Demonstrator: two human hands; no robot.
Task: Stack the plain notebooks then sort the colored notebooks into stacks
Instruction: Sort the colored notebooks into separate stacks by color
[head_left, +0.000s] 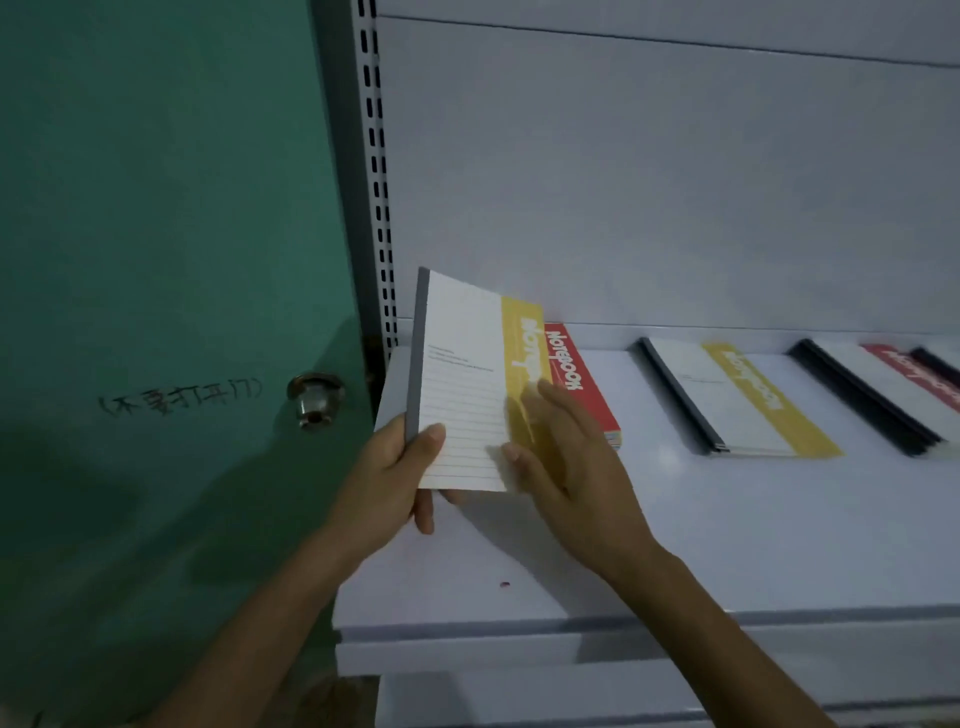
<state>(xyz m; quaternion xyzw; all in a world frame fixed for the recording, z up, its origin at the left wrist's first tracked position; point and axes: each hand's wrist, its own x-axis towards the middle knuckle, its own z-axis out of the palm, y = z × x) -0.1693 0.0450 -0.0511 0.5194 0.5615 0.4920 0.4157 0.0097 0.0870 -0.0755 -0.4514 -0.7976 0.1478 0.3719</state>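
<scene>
Left hand had a closed grip on the yellow-banded notebook, thumb on the lined cover and fingers curled beneath the lower spine corner. It held the notebook tilted above the left end of the shelf, probably so its colour could be read. On the yellow band lay the right hand, its grip open, fingers straight and flat, seemingly steadying the cover. Behind it a red notebook stack lay on the shelf. Further right sat a yellow-banded stack, likely this notebook's destination, and at the far right a dark-spined stack with a red band, partly cut off.
</scene>
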